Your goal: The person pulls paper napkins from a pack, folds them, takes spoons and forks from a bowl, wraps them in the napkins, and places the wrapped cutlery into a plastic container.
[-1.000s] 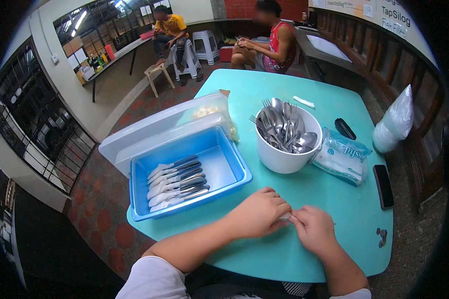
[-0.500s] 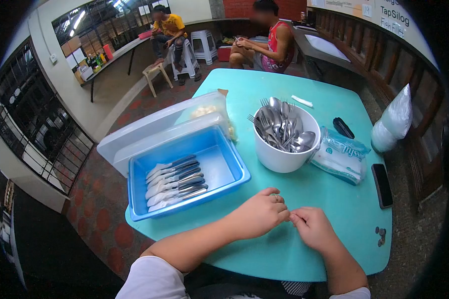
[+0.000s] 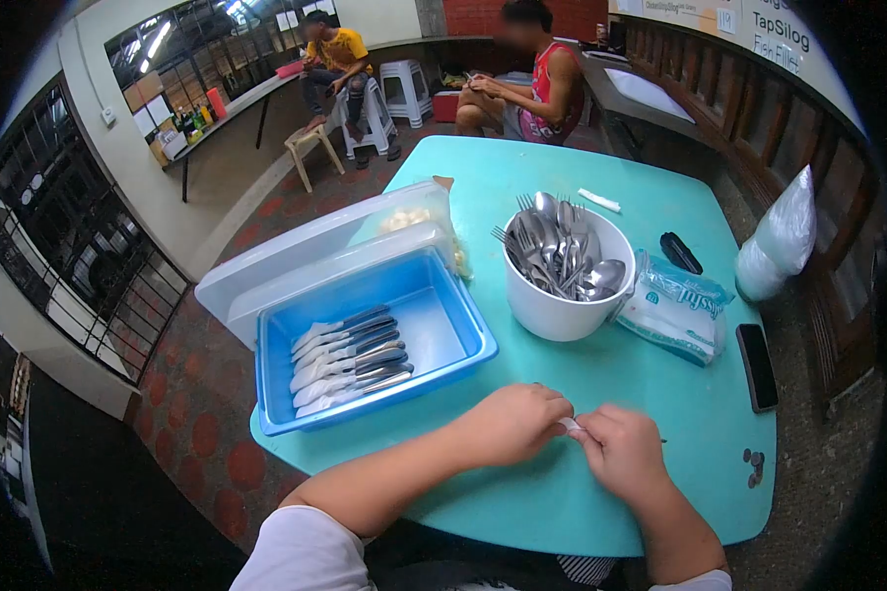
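Note:
My left hand and my right hand meet over the near part of the table, both with fingers closed. Between their fingertips shows a bit of white paper napkin; the rest of what they hold is mostly hidden. To the left, a blue tray holds several cutlery sets, their ends wrapped in white paper and their handles bare. Beyond my hands stands a white bucket full of spoons and forks. Beside it lies a teal plastic pack of napkins.
On the turquoise table are a phone, coins, a black object and a rolled white piece. A clear lid leans behind the tray. A filled plastic bag stands at right. Two people sit farther back.
My hands have shifted slightly and my left fingers have curled in. A bit of white napkin now shows between the fingertips. The tray and bucket stay put.

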Demonstrator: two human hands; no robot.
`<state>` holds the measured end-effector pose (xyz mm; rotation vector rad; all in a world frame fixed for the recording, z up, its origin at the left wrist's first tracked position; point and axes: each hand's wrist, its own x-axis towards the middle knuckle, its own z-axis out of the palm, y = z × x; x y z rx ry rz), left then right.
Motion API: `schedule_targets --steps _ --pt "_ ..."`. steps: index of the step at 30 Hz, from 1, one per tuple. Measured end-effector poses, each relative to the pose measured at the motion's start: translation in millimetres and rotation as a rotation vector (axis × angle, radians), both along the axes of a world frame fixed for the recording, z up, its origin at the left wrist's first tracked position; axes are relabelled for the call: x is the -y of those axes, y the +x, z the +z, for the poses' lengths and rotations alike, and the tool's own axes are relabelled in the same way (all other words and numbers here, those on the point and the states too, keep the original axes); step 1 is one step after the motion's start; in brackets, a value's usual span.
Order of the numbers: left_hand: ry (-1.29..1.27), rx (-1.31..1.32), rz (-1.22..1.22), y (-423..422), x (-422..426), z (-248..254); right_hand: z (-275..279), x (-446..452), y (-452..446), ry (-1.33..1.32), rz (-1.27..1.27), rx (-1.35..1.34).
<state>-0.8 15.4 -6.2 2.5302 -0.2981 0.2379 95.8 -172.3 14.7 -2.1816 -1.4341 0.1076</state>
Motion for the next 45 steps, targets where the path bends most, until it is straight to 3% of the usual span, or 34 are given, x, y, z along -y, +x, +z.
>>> schedule_targets --steps 3,6,9,15,18,24,25,28,30,32,34,37,43,45 --pt "0.084 0.123 -0.039 -0.5 1.9 -3.5 -5.2 0.2 5.5 -0.009 0.034 -0.167" --pt "0.211 0.302 -0.055 -2.7 4.8 2.2 -25.2 4.3 23.6 -0.034 0.011 -0.842" --pt "0.293 0.364 -0.041 -9.3 8.2 13.2 -27.8 5.7 33.4 -0.031 0.094 -1.032" --pt "0.209 0.137 0.054 -13.6 12.4 31.5 0.4 -1.3 8.5 0.114 0.012 -0.161" --pt "0.233 0.125 0.001 -12.1 8.9 22.6 -4.7 -3.5 8.0 0.116 0.046 -0.144" --pt "0.363 0.416 -0.058 -18.8 17.0 17.5 -39.2 11.4 49.6 -0.075 -0.049 -1.389" --pt "0.417 0.456 -0.067 -19.2 17.5 20.8 -33.6 8.4 45.7 -0.021 0.030 -1.444" --pt "0.196 0.725 0.116 -11.2 21.1 12.2 -25.9 -3.2 44.0 0.137 -0.078 -1.276" --pt "0.177 0.893 0.078 -13.7 23.2 20.2 -38.1 -14.8 63.2 0.249 -0.018 -0.815" --pt "0.127 1.031 -0.013 -14.0 24.3 24.2 -20.6 -39.9 60.7 0.259 0.040 -0.526" --pt "0.023 1.117 -0.161 -15.3 39.4 17.7 44.4 -81.1 21.4 0.163 0.075 -0.424" --pt "-0.139 1.173 -0.311 -18.9 44.3 17.8 68.1 -145.2 -24.3 0.128 0.336 -0.265" --pt "-0.177 1.244 -0.299 -15.8 44.4 12.9 31.6 -262.2 -75.5 -0.019 0.717 -0.008" --pt "-0.153 1.233 -0.249 -13.8 40.2 14.9 15.4 -287.2 -83.3 -0.078 0.688 -0.036"
